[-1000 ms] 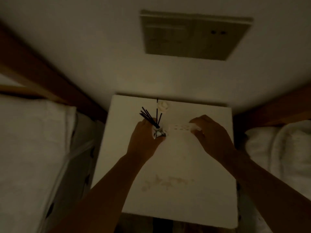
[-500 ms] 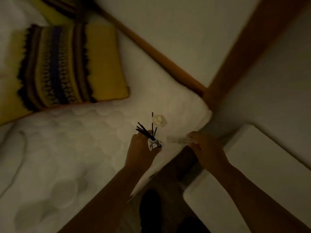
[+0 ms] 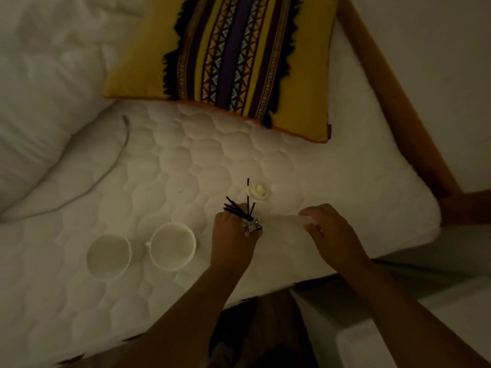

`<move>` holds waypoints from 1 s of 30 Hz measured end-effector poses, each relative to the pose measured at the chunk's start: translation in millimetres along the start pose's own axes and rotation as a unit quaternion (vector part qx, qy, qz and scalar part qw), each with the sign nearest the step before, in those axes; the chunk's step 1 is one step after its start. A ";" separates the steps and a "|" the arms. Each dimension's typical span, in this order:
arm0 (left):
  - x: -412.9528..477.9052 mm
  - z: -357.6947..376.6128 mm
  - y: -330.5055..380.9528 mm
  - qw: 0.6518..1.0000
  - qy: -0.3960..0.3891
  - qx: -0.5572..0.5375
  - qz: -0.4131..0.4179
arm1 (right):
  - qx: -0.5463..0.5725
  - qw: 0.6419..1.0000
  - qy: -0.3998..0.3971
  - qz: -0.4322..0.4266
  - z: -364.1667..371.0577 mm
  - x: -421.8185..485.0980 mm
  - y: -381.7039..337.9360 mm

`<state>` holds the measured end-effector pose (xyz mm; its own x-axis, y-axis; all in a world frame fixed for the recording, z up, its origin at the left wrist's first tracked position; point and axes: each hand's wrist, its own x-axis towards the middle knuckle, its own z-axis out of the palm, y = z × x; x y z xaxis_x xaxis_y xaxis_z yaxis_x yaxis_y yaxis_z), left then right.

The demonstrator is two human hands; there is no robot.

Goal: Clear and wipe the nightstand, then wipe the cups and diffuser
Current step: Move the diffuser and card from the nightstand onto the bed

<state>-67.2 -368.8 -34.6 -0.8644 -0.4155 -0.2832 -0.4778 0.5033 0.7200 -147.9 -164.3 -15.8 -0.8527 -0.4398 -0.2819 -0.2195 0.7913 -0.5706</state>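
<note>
Since the nightstand [image 3: 398,341] must be emptied for wiping, the left hand [image 3: 233,240] curls round the diffuser [image 3: 251,224], reeds upright, low over the quilted mattress [image 3: 186,160] beside two cups [image 3: 109,256] parked there. The right hand [image 3: 332,235] pinches a pale strip [image 3: 289,217] (probably a wipe, too blurred to tell). Dim room; a striped cushion [image 3: 225,57] and wooden bed frame [image 3: 398,115] lie beyond.
</note>
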 end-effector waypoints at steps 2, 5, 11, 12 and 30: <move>-2.4 4.7 -8.4 1.000 -0.001 0.010 -0.004 | -0.007 1.000 -0.009 0.008 3.2 -2.6 4.4; -3.6 5.6 -11.2 1.000 -0.002 0.026 0.009 | 0.010 1.000 0.003 0.018 2.2 -3.7 2.0; -26.2 -8.4 -1.3 0.998 0.014 -0.025 -0.047 | 0.052 0.993 0.056 0.089 -17.2 -25.7 -20.1; -35.4 -13.5 1.7 0.997 0.001 -0.024 -0.072 | 0.061 0.992 0.063 0.093 -22.3 -32.3 -26.6; -258.6 -217.5 117.7 0.995 0.070 0.036 0.056 | -0.076 0.987 -0.045 -0.133 -142.8 -208.7 -245.5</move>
<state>134.2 -367.0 261.1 -0.8853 -0.4519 -0.1095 -0.3940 0.6040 0.6928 16.3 -206.2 293.2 -0.7111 -0.6712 -0.2091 -0.5048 0.6945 -0.5127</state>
